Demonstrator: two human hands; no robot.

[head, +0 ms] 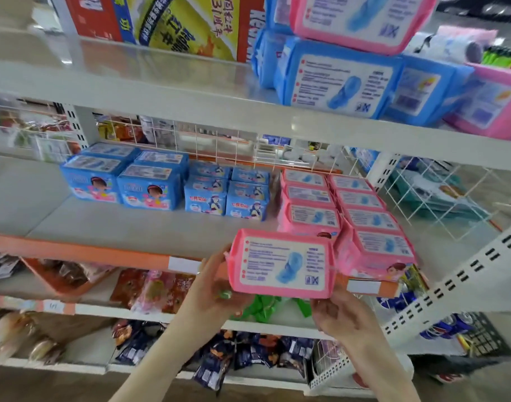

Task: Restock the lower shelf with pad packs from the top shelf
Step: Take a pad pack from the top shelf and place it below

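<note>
I hold a pink pad pack (281,264) with a white label in both hands, just in front of the lower shelf's orange front edge (103,253). My left hand (216,288) grips its left end and underside; my right hand (339,313) supports its right bottom corner. Behind it on the lower shelf stand two rows of the same pink packs (373,219). On the top shelf (190,97) at the right lies a pile of blue packs (335,82) with a pink pack (361,18) on top.
Blue pad packs (149,190) and smaller blue ones (228,195) fill the lower shelf's middle. A pink pack (492,105) sits at the top shelf's far right. A white wire divider (440,195) bounds the shelf on the right. Snack bags (158,288) lie on shelves below.
</note>
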